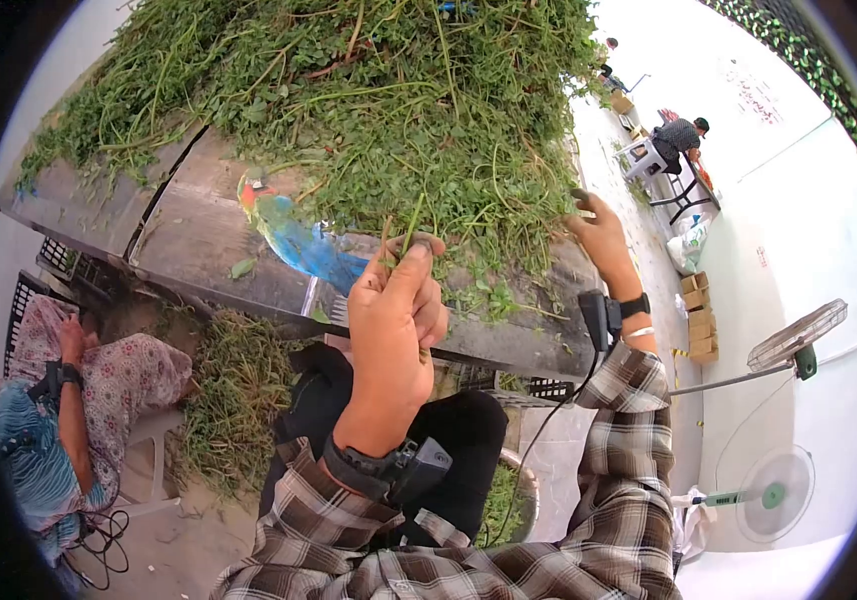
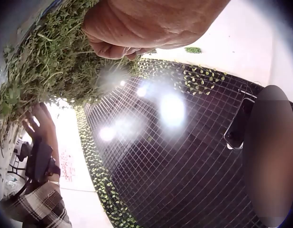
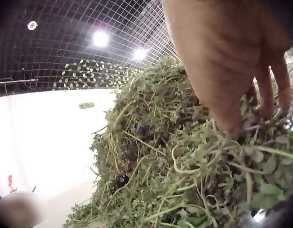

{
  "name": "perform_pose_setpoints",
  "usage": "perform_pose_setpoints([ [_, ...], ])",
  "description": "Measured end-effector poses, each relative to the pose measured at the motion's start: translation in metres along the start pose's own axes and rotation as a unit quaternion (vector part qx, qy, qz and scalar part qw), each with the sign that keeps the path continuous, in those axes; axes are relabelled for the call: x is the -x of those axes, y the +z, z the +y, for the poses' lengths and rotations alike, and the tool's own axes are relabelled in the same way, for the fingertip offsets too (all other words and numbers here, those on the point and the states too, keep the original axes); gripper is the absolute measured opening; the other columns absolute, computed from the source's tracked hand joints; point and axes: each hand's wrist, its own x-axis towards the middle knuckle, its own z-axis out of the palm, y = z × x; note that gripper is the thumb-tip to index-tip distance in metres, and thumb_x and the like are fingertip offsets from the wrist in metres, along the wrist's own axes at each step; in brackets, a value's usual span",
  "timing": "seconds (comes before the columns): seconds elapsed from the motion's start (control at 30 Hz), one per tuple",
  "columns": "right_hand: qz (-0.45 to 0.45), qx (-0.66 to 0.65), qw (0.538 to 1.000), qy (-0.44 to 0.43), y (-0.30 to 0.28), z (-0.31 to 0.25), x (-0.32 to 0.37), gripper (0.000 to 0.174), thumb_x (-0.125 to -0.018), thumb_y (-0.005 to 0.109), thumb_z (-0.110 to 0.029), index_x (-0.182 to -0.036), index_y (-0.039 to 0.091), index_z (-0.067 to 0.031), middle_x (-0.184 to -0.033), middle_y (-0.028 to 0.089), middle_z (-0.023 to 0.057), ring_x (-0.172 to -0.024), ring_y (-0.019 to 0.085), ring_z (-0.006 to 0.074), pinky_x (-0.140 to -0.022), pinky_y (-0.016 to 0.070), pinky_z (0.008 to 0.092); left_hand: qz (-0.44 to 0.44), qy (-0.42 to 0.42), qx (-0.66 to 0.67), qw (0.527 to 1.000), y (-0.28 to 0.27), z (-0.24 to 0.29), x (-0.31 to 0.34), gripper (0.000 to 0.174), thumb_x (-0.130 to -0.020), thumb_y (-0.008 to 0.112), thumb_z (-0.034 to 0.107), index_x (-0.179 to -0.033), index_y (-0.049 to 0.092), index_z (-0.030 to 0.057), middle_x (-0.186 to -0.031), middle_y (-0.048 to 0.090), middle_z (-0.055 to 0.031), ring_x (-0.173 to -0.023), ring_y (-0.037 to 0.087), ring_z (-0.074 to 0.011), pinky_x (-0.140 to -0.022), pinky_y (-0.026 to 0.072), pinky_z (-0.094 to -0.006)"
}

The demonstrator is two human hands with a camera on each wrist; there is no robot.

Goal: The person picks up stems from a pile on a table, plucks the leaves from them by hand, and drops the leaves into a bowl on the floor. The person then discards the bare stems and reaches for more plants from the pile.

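Note:
A large heap of leafy green stems (image 1: 399, 120) covers most of the table. My left hand (image 1: 394, 320), raised over the table's near edge, pinches a few cut green stems (image 1: 415, 218) between thumb and fingers, their ends pointing up. At the heap's right side is my right hand (image 1: 601, 240), its fingers apart and slightly bent. The right wrist view shows that hand (image 3: 227, 61) reaching down with its fingertips at the loose greens (image 3: 184, 161); no stem shows gripped there. In the left wrist view the left fingers (image 2: 122, 50) are curled under, hiding the stems.
A blue plastic bag (image 1: 309, 245) lies on the bare wooden tabletop (image 1: 209, 215). Another person (image 1: 79, 410) sits at the left beside greens piled on the floor (image 1: 239, 400). Two fans (image 1: 774, 495) and stacked cartons (image 1: 701, 320) stand at the right.

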Motion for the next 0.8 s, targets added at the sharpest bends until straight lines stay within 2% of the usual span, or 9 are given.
perform_pose_setpoints([
  [0.07, 0.039, 0.052, 0.996, -0.054, -0.01, -0.008, 0.013, 0.035, -0.077, 0.061, -0.016, -0.107, 0.057, 0.0019, -0.092, 0.061, 0.0123, -0.072, 0.06, 0.018, -0.064, 0.0483, 0.0279, 0.003, 0.002, 0.0, 1.0, 0.001, 0.002, 0.0, 0.014, -0.09, 0.049, 0.015, -0.095, 0.05, 0.0013, -0.055, 0.026, 0.0077, -0.043, 0.024, -0.002, -0.038, 0.0197, -0.0195],
  [0.13, -0.15, -0.146, 0.971, 0.112, -0.021, -0.025, 0.032, 0.024, -0.081, 0.056, -0.014, -0.1, 0.059, 0.001, -0.082, 0.061, 0.0076, -0.068, 0.06, 0.0144, -0.059, 0.0489, 0.0236, 0.006, 0.002, 0.005, 1.0, 0.001, 0.003, 0.0, 0.015, -0.09, 0.049, 0.015, -0.095, 0.05, 0.0011, -0.055, 0.026, 0.0076, -0.043, 0.024, -0.002, -0.038, 0.0197, -0.0197],
  [0.17, -0.15, -0.143, 0.972, 0.113, -0.024, -0.036, 0.043, 0.024, -0.081, 0.056, -0.014, -0.1, 0.059, 0.001, -0.082, 0.061, 0.0076, -0.068, 0.06, 0.0144, -0.059, 0.0489, 0.0236, 0.008, 0.001, 0.008, 1.0, 0.001, 0.003, 0.0, 0.015, -0.09, 0.049, 0.015, -0.095, 0.05, 0.0009, -0.055, 0.026, 0.0076, -0.043, 0.023, -0.002, -0.038, 0.0197, -0.0199],
  [0.23, -0.431, -0.193, 0.859, 0.201, -0.021, -0.059, 0.064, 0.019, -0.084, 0.053, -0.014, -0.093, 0.06, 0.0003, -0.077, 0.062, 0.0047, -0.066, 0.059, 0.0112, -0.057, 0.05, 0.0219, 0.007, 0.002, 0.007, 1.0, 0.001, 0.002, 0.0, 0.015, -0.09, 0.049, 0.015, -0.095, 0.05, 0.0008, -0.055, 0.026, 0.0076, -0.043, 0.023, -0.0021, -0.038, 0.0197, -0.0199],
  [0.33, -0.475, -0.139, 0.847, 0.194, 0.004, -0.05, 0.077, 0.019, -0.084, 0.054, -0.015, -0.094, 0.06, 0.0, -0.078, 0.062, 0.0047, -0.067, 0.059, 0.0111, -0.056, 0.0509, 0.0224, 0.0, 0.001, 0.004, 1.0, 0.001, 0.0, 0.001, 0.015, -0.09, 0.05, 0.015, -0.095, 0.05, 0.0005, -0.055, 0.026, 0.0075, -0.043, 0.023, -0.0021, -0.038, 0.0196, -0.02],
  [0.4, -0.453, -0.152, 0.862, 0.17, 0.011, -0.039, 0.069, 0.02, -0.084, 0.054, -0.016, -0.094, 0.06, 0.0001, -0.078, 0.062, 0.0058, -0.065, 0.058, 0.011, -0.056, 0.0497, 0.0224, -0.004, 0.002, 0.001, 1.0, 0.0, -0.001, 0.001, 0.015, -0.09, 0.05, 0.014, -0.095, 0.05, 0.0004, -0.055, 0.026, 0.0075, -0.043, 0.023, -0.0022, -0.038, 0.0196, -0.02],
  [0.5, -0.214, -0.036, 0.976, -0.029, 0.014, -0.018, 0.046, 0.018, -0.081, 0.056, -0.016, -0.086, 0.061, 0.0004, -0.069, 0.06, 0.0038, -0.057, 0.056, 0.0098, -0.051, 0.046, 0.0225, -0.002, 0.005, 0.001, 1.0, 0.001, -0.002, 0.001, 0.014, -0.09, 0.05, 0.014, -0.095, 0.05, 0.0005, -0.055, 0.026, 0.0074, -0.043, 0.023, -0.0022, -0.038, 0.0194, -0.0201],
  [0.6, -0.144, -0.128, 0.972, 0.134, 0.004, -0.014, 0.024, 0.017, -0.08, 0.056, -0.016, -0.079, 0.061, 0.0003, -0.063, 0.056, 0.0032, -0.054, 0.053, 0.0092, -0.048, 0.0445, 0.0226, 0.015, 0.001, -0.002, 1.0, 0.003, -0.002, 0.0, 0.014, -0.09, 0.05, 0.014, -0.095, 0.05, 0.0005, -0.055, 0.026, 0.0074, -0.043, 0.023, -0.0021, -0.038, 0.0193, -0.0202],
  [0.8, -0.052, -0.146, 0.976, 0.153, 0.012, -0.006, -0.013, 0.028, -0.08, 0.057, -0.024, -0.066, 0.058, 0.0003, -0.057, 0.053, 0.0031, -0.045, 0.047, 0.01, -0.039, 0.0358, 0.0261, -0.001, -0.006, -0.013, 1.0, 0.003, -0.004, 0.0, 0.016, -0.09, 0.05, 0.015, -0.095, 0.051, 0.0002, -0.054, 0.027, 0.0075, -0.042, 0.023, -0.0022, -0.039, 0.0196, -0.0198],
])
